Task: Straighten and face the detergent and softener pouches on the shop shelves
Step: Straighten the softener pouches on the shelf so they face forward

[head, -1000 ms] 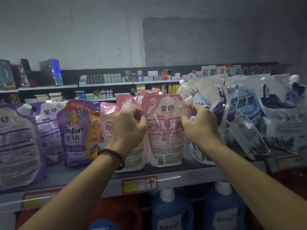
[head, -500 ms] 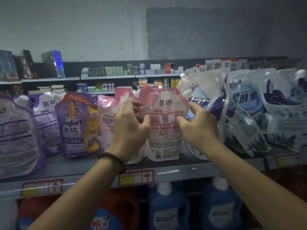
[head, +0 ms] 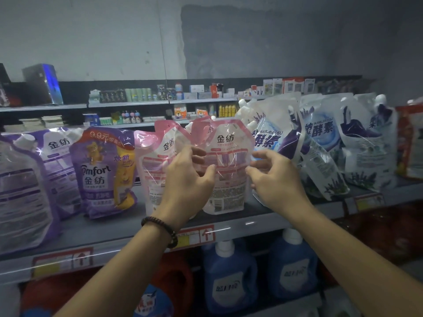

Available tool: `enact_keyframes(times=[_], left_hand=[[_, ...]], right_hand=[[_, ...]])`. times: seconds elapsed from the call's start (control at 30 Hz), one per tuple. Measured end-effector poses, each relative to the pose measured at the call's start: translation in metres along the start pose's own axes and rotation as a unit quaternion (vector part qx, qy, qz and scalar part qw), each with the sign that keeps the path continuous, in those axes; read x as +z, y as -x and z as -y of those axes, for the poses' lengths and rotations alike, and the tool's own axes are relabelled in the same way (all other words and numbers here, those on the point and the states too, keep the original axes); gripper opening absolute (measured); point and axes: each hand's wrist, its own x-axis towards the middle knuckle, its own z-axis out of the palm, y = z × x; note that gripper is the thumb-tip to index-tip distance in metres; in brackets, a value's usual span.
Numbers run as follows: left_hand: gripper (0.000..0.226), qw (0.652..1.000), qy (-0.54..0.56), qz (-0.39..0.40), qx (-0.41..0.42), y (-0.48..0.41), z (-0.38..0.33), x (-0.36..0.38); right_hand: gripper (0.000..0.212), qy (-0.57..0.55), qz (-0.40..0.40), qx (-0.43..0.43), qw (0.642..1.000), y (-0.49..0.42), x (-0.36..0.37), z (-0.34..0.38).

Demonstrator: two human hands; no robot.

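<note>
A pink softener pouch [head: 225,143] stands upright on the grey shelf [head: 128,229], label facing me. My left hand [head: 187,179] is at its left edge, thumb across the front and fingers spread. My right hand [head: 272,177] hovers at its right edge with fingers apart, gripping nothing. A second pink pouch [head: 155,156] stands just to the left, partly hidden by my left hand. Left of it stand a purple Comfort pouch [head: 103,172] and more purple pouches [head: 25,191]. To the right, white-and-blue detergent pouches [head: 320,133] lean against one another at slants.
A red pack [head: 410,143] sits at the shelf's far right. Blue detergent bottles [head: 229,277] fill the shelf below, behind price tags [head: 194,236] on the shelf lip. A farther aisle's shelves [head: 160,101] hold small goods against the grey wall.
Both hands have slid down from the pink pouch's top corners to its middle and opened. The pouch now stands upright on its own.
</note>
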Motion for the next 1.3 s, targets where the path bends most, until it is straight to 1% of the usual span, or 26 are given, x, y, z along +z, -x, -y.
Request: enact_keyframes(times=[0.17, 0.33, 0.37, 0.5, 0.6, 0.77, 1.0, 1.1, 1.3], left_hand=[[0.024, 0.999, 0.026, 0.035, -0.002, 0.009, -0.010, 0.006], [0.022, 0.999, 0.037, 0.039, -0.011, 0.016, -0.024, 0.021], [0.022, 0.998, 0.038, 0.041, -0.012, 0.017, -0.027, 0.025], [0.023, 0.998, 0.042, 0.048, -0.022, 0.021, -0.044, 0.048], [0.024, 0.998, 0.034, 0.042, -0.032, 0.024, -0.059, 0.071], [0.026, 0.996, 0.037, 0.051, -0.069, 0.026, -0.085, 0.114], [0.027, 0.995, 0.027, 0.026, -0.092, 0.037, -0.116, 0.160], [0.026, 0.995, 0.014, 0.007, -0.097, 0.042, -0.121, 0.170], [0.022, 0.994, 0.016, 0.003, -0.109, 0.052, -0.122, 0.180]], right_hand=[[0.031, -0.021, -0.031, 0.021, 0.999, 0.008, -0.013, -0.006], [0.019, -0.035, -0.035, 0.026, 0.998, 0.013, -0.035, -0.017], [0.020, -0.035, -0.033, 0.025, 0.999, 0.013, -0.040, -0.018], [0.034, -0.043, -0.021, 0.018, 0.999, 0.008, -0.066, -0.029], [0.030, -0.046, -0.012, 0.011, 0.999, -0.001, -0.088, -0.045], [0.022, -0.039, 0.024, 0.009, 0.999, -0.019, -0.130, -0.076], [0.036, -0.066, 0.065, 0.010, 0.996, -0.036, -0.174, -0.109], [0.035, -0.079, 0.075, 0.008, 0.994, -0.039, -0.183, -0.121], [0.033, -0.102, 0.085, 0.014, 0.991, -0.038, -0.186, -0.138]])
